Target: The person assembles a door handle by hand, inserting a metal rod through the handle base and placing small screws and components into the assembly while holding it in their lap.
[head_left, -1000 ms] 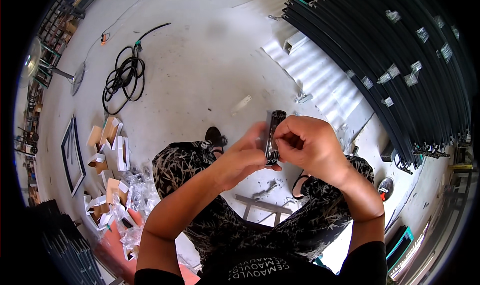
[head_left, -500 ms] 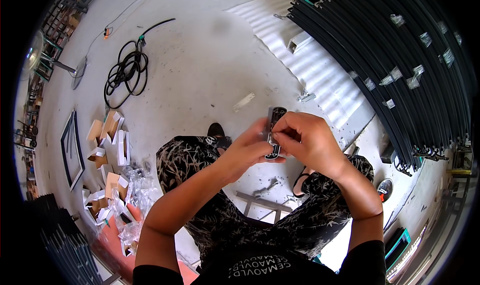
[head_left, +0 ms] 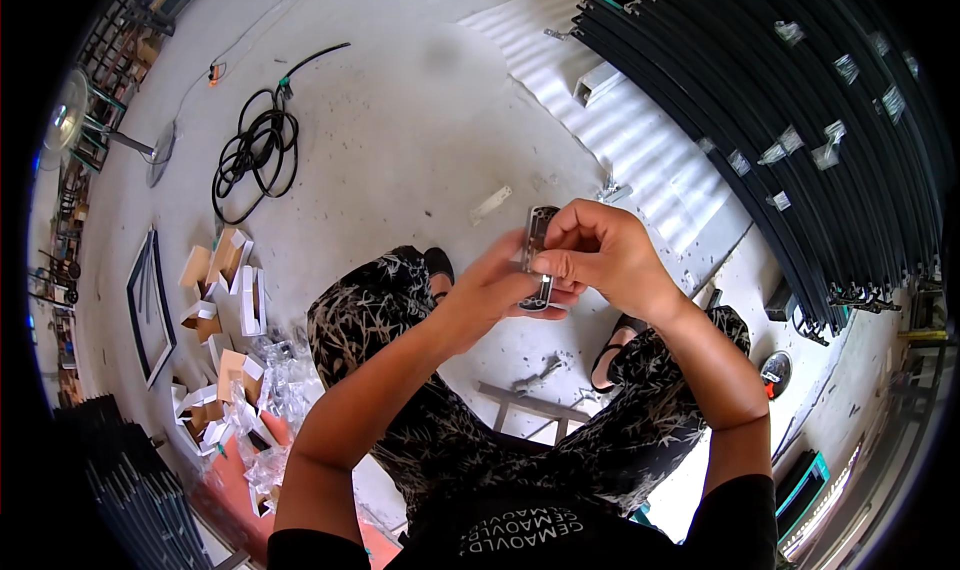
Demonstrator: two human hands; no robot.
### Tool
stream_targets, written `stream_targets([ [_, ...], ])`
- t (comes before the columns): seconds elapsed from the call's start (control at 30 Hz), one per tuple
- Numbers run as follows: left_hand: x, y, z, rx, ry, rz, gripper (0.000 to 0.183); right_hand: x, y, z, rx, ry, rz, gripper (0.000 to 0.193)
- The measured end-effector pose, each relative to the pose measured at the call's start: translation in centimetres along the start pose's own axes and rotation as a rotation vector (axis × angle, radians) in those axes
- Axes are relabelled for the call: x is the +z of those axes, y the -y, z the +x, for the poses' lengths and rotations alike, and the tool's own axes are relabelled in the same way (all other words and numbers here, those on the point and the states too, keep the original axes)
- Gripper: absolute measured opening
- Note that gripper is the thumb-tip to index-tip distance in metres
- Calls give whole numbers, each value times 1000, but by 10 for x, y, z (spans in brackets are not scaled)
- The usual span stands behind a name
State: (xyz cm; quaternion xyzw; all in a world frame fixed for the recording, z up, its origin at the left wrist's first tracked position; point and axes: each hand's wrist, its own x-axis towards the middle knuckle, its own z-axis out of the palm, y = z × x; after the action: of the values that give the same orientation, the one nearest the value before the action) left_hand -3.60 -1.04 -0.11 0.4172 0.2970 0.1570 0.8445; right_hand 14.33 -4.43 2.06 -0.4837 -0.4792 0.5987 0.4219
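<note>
A narrow black-and-silver metal fitting with rounded ends (head_left: pixel 543 216) is held between my hands, above the floor and between my knees. My left hand (head_left: pixel 497 288) grips it from the left side, with fingers behind its lower part. On its face, my right hand (head_left: pixel 612 268) is closed, thumb and forefinger pinched over the middle. Whether a small part sits in that pinch cannot be made out. Both hands cover much of the fitting's middle.
Open cardboard boxes (head_left: pixel 232 260) and clear plastic wrapping (head_left: pixel 285 370) lie at left. A coiled black cable (head_left: pixel 255 155) rests on the floor beyond. Many long black frames (head_left: pixel 720 100) are stacked at right beside a white foam sheet (head_left: pixel 560 50). A pale strip (head_left: pixel 491 205) lies ahead.
The fitting has shifted slightly left and turned a little in my hands. My right thumb and fingers have moved over its face, and the right hand has drifted left.
</note>
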Motion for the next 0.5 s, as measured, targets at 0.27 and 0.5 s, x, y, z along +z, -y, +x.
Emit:
stream_targets([
  [0.27, -7, 4, -4, 203, -4, 39, 56, 16, 2, -19, -304, -185, -583, 24],
  [0.5, -8, 15, 3, 389, 37, 218, 57, 26, 1, -19, -547, -300, -887, 18],
])
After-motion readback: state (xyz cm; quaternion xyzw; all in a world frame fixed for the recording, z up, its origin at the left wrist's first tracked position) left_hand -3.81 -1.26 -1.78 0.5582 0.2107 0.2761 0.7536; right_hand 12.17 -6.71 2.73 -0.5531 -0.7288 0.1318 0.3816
